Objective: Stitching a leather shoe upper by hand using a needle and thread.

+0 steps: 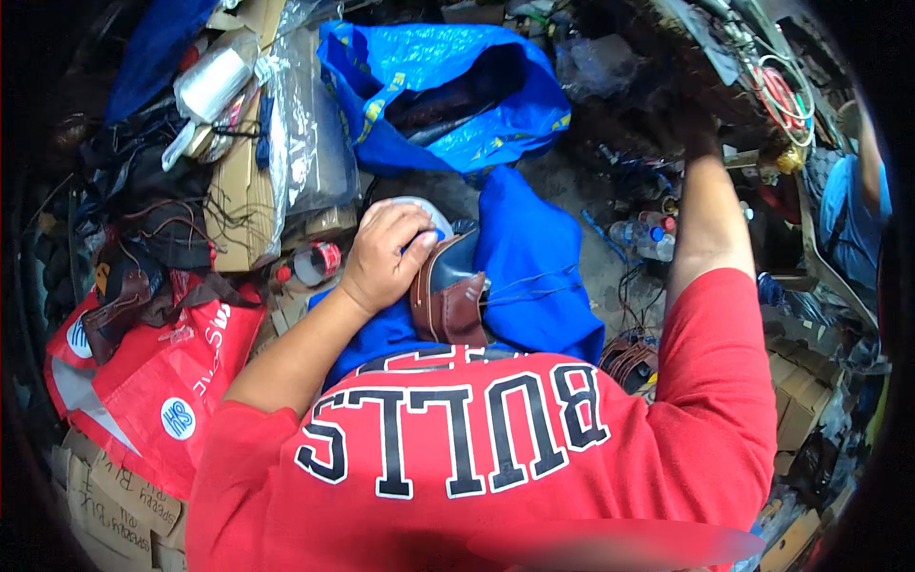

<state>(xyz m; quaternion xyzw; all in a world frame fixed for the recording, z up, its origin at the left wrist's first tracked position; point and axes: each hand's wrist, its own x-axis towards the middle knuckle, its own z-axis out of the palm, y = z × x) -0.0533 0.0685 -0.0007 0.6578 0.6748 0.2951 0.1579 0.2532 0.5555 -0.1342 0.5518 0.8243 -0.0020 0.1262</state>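
A brown and dark blue leather shoe [443, 303] with a pale sole rests on the blue cloth [534, 257] over my lap. My left hand [389, 246] is closed over one end of it, fingers across the pale sole and thumb against the dark upper. Loose dark thread trails from the shoe's side across the cloth. My right arm stretches far forward to the right, and my right hand [688, 124] is among dark clutter. Deep shadow hides its fingers and whatever they touch.
An open blue bag [457, 143] with dark things inside stands ahead. Cardboard and clear plastic [310, 143] lie left of it, near a bottle with a red label [316, 262]. A red bag [162, 381] sits at left. Plastic bottles [648, 236] stand by my right forearm.
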